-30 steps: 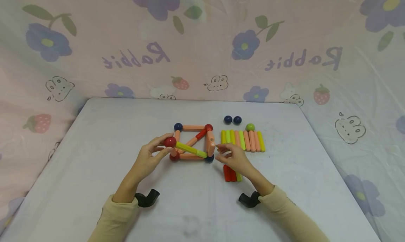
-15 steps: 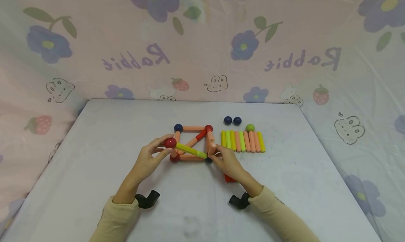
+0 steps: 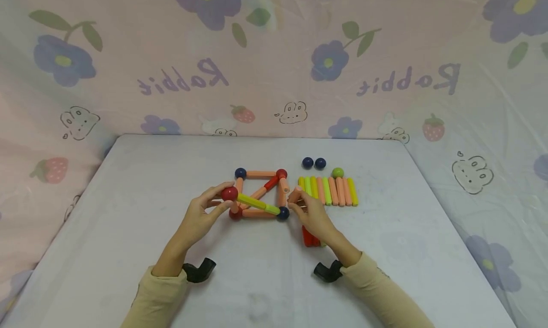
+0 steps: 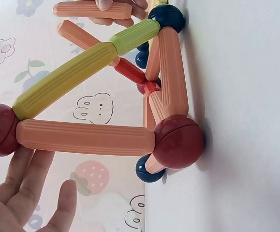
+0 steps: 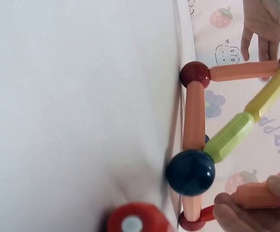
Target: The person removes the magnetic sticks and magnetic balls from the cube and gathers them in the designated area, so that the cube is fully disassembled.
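Note:
My left hand (image 3: pixel 206 209) pinches a dark red ball (image 3: pixel 229 193) at the raised corner of a ball-and-stick frame. From that ball an orange stick (image 4: pixel 84 137) runs to a red ball (image 4: pixel 178 141) on the table. A yellow stick (image 3: pixel 251 201), joined end to end with a light green stick (image 3: pixel 272 208), slopes down to a navy ball (image 3: pixel 282 213). Right of that ball, my right hand (image 3: pixel 314 217) pinches a loose orange stick (image 5: pixel 258 195) between thumb and fingers, apart from the frame. Another orange stick (image 4: pixel 78 35) rises from the far right red ball (image 3: pixel 281 174).
A row of yellow, green and orange sticks (image 3: pixel 327 191) lies to the right, with a green ball (image 3: pixel 337 172) at its far end. Two navy balls (image 3: pixel 308 163) sit behind. Red sticks (image 3: pixel 309 236) lie partly under my right hand. A printed curtain (image 3: pixel 274 80) backs the table.
My right hand has come in from the right, gripped the orange stick standing at the near right navy ball, and drawn it off to the right. My left hand has stayed put.

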Demonstrator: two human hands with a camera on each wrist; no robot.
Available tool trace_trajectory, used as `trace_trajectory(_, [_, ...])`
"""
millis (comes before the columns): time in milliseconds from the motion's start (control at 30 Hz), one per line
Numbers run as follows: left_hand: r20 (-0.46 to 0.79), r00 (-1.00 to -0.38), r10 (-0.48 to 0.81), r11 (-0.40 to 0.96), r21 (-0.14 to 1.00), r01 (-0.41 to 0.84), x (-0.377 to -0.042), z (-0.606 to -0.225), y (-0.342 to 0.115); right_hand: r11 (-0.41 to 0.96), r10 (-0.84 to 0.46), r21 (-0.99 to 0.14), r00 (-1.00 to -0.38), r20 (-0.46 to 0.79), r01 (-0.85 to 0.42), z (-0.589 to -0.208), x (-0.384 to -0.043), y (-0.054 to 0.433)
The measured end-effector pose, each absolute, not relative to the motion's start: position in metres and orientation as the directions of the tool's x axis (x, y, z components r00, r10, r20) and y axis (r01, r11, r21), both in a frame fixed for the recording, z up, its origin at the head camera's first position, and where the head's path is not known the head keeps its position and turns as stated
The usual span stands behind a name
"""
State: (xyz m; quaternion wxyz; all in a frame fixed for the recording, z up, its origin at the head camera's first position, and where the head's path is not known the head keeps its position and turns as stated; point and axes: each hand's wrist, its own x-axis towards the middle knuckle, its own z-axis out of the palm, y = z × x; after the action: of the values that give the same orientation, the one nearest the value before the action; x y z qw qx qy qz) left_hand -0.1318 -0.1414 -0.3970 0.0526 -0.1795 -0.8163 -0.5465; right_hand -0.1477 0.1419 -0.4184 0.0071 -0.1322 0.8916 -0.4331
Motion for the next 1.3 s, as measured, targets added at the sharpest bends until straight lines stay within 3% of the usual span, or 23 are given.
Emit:
trace_trajectory(400, [0.280, -0.929, 0.241, 0.332, 0.876, 0.350, -0.131, -0.396, -0.141, 0.577, -0.146, -0.803, -0.986, 0.080, -0.150, -0.413, -0.155, 0.181])
trace_trajectory(633, [0.269, -0.933, 0.240, 0.337, 0.878, 0.340, -0.132, -0.396, -0.142, 0.628, -0.099, -0.763, -0.988, 0.117, -0.153, -0.415, -0.161, 0.210])
trace_trajectory(1000, [0.250, -0.939, 0.237, 0.349, 0.880, 0.323, -0.132, -0.395, -0.144, 0.714, 0.041, -0.698, -0.993, 0.113, -0.050, -0.412, -0.169, 0.254])
trace_trajectory(1300, [0.252, -0.936, 0.244, 0.334, 0.885, 0.325, -0.131, -0.393, -0.143, 0.715, 0.125, -0.689, -0.991, -0.040, 0.118, -0.421, -0.178, 0.287])
